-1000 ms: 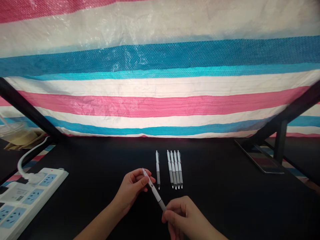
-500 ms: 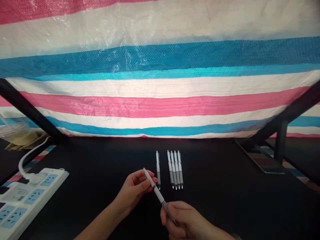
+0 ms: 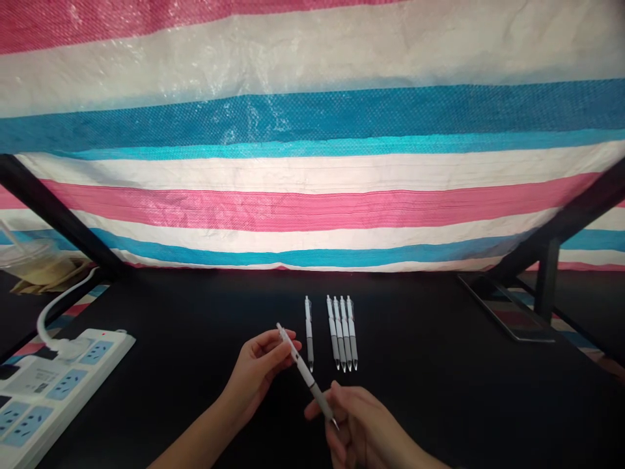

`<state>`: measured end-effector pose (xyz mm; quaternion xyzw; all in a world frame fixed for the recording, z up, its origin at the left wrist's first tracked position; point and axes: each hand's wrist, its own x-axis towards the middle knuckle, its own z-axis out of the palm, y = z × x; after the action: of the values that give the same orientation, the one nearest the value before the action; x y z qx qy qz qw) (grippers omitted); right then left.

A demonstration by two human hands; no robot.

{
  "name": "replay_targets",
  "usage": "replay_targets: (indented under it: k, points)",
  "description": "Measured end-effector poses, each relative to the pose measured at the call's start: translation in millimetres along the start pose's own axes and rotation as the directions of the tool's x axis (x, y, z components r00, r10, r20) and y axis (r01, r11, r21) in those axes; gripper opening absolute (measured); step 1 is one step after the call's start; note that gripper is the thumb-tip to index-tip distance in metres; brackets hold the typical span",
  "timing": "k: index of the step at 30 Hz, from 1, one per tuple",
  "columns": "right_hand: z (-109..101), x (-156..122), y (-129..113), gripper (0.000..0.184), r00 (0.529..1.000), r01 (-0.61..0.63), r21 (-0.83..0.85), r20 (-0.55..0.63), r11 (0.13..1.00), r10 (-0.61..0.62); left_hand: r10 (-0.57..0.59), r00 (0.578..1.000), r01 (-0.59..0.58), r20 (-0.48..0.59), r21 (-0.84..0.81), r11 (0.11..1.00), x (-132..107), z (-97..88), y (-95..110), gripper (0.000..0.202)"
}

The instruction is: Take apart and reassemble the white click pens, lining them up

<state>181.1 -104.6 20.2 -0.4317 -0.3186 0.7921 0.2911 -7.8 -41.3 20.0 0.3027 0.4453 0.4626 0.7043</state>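
My left hand [image 3: 266,365] pinches the upper, clicker end of a white retractable pen [image 3: 303,370] with a grey grip. The pen slants down to the right, its metal tip by my right hand [image 3: 364,420]. The right hand's thumb is lifted off the barrel and its fingers are apart, with one finger behind the grey grip; whether that finger touches the pen I cannot tell. Just beyond the left hand lies a single matching pen [image 3: 308,329]. Right of it, several more pens [image 3: 344,332] lie side by side, tips toward me.
A white power strip [image 3: 92,378] with a plugged-in cable sits at the left on the black table [image 3: 195,319]. A dark flat phone or tablet [image 3: 510,312] lies at the right. A striped sheet [image 3: 312,208] hangs across the back between black frame bars [image 3: 547,241].
My right hand has loosened from the grey grip, its thumb coming off so the grip and tip show. The pen has shifted slightly up and left in my left hand.
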Motion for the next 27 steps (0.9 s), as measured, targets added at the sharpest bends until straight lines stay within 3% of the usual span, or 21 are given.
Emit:
replay_targets:
  k: [5, 9, 17, 27]
  points:
    - [1.3, -1.2, -0.8, 0.033, 0.996, -0.074, 0.115, 0.055, 0.991, 0.068, -0.012, 1.0, 0.012, -0.014, -0.003, 1.0, 1.2, -0.8, 1.3, 0.026]
    - [2.8, -3.7, -4.8, 0.036, 0.991, -0.125, 0.117, 0.057, 0.985, 0.119, -0.022, 1.0, 0.022, -0.013, 0.009, 1.0, 0.5, 0.5, 1.3, 0.026]
    - [-3.6, -2.7, -6.6, 0.033, 0.987, -0.102, 0.121, 0.135, 0.987, 0.085, -0.019, 1.0, 0.02, -0.012, 0.024, 1.0, 0.9, -0.5, 1.2, 0.028]
    - [-4.2, -3.3, -7.2, 0.028, 0.993, -0.062, 0.151, 0.112, 0.987, 0.045, -0.019, 1.0, 0.019, -0.016, -0.008, 1.0, 1.0, -0.5, 1.0, 0.025]
